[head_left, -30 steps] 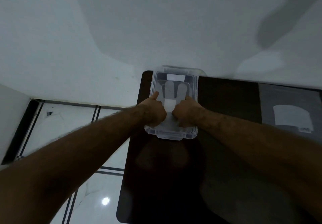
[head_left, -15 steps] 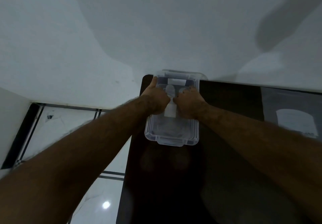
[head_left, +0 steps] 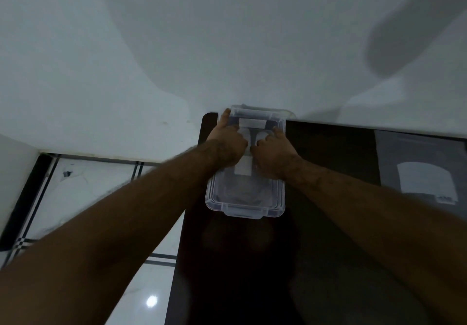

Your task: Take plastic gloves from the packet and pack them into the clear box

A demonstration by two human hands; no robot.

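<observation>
The clear box (head_left: 243,210) stands open at the far left corner of the dark table (head_left: 252,269). Translucent plastic gloves (head_left: 243,170) lie flat inside it. My left hand (head_left: 227,145) and my right hand (head_left: 274,152) are both in the far half of the box, side by side, fingers curled down onto the gloves. The left thumb reaches along the box's far left rim. The hands hide most of the gloves. The gloves packet (head_left: 424,180), flat and grey with a white label, lies at the table's right side.
A white wall rises directly behind the table's far edge. Left of the table is a glossy white tiled floor (head_left: 83,190) with dark border lines. The table's left edge runs just beside the box.
Both hands have slid from the near half of the box to its far half, over the glove's finger end. The box and the packet have stayed in place.
</observation>
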